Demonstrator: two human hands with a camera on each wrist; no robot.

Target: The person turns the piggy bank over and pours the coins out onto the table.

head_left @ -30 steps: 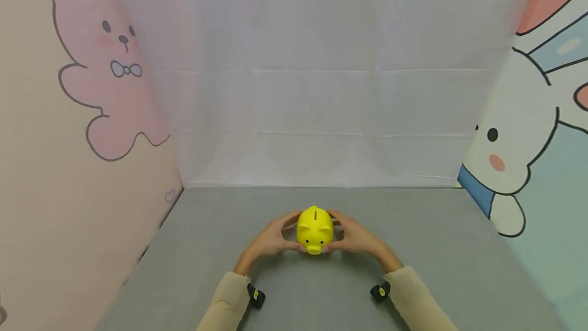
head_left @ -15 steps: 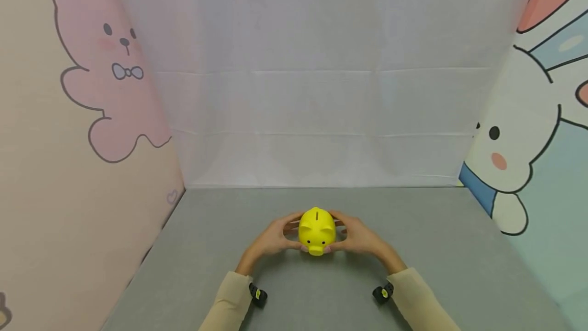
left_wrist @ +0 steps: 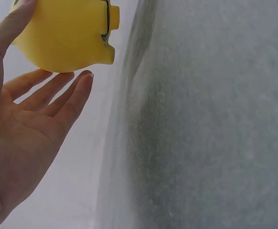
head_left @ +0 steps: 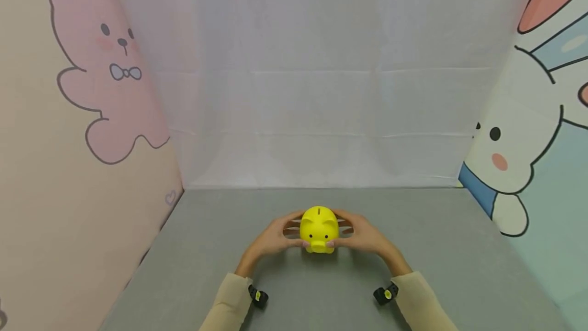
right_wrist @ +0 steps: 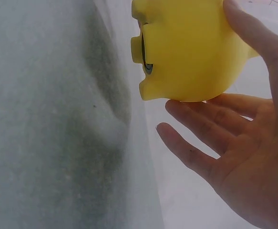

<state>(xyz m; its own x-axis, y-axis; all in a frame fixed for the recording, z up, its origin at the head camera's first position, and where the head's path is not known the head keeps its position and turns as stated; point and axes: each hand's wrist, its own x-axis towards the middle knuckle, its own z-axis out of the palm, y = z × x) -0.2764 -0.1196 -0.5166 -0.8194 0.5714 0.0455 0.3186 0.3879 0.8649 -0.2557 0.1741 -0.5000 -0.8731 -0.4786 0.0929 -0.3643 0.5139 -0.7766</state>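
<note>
A yellow piggy bank with a coin slot on top and two black dot eyes faces me in the head view. My left hand holds its left side, thumb beside the snout and fingers round behind. On the opposite side my right hand grips it the same way. Both wrist views show a gap between the feet of the piggy bank and the grey surface. A dark-rimmed plug shows on the underside of the piggy bank in the right wrist view.
The grey tabletop spreads around the hands. A creased white sheet hangs behind it. Side walls carry a pink bear drawing at left and a white rabbit drawing at right. Black wrist cameras hang at both cuffs.
The piggy bank has shifted slightly right in the head view and tilted, so its face turns up more and its front feet now show. Both hands have kept hold of it.
</note>
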